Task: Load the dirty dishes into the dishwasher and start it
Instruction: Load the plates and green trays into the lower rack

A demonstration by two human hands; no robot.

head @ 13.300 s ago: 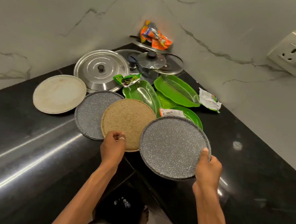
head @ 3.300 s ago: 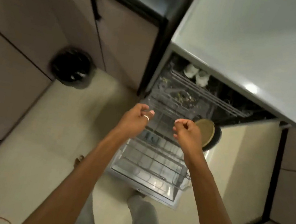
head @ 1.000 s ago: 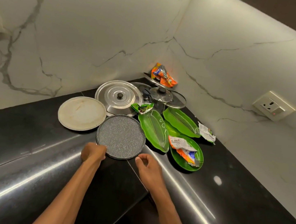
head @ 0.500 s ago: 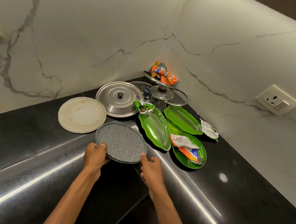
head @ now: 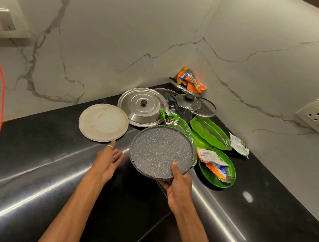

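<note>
Entry: plate pick-up at the corner of the worktop (head: 27,164).

Right hand (head: 179,186): clamped on the near rim of the speckled grey plate (head: 161,151), thumb on the top face, fingers underneath and out of sight. The plate is clear of the worktop, face up and roughly level. I judge the rim pinch suits a flat, shallow plate: one hand carries it and the other is free.

Left hand (head: 108,161): flat, fingers straight, holding nothing. Its fingertips are at the near edge of the cream plate (head: 103,122), which lies flat just ahead of it. I cannot tell whether they touch. My reading is that this hand is going for a second plate, so two travel per trip.

Beyond both hands: a steel lid (head: 143,106) and a glass lid (head: 187,102) pushed back into the corner, and leaf-shaped green plates (head: 209,132) behind the grey one. Just right of the right hand, a round green plate (head: 228,160) carries a crumpled wrapper (head: 212,164).

Notes:
- The dishwasher is not in view; with this many dishes out, I judge loading far from done.
- The wrapper should come off before that plate is loaded.
- Risk: a single rim grip lets the grey plate tip if I swing it quickly.
</note>
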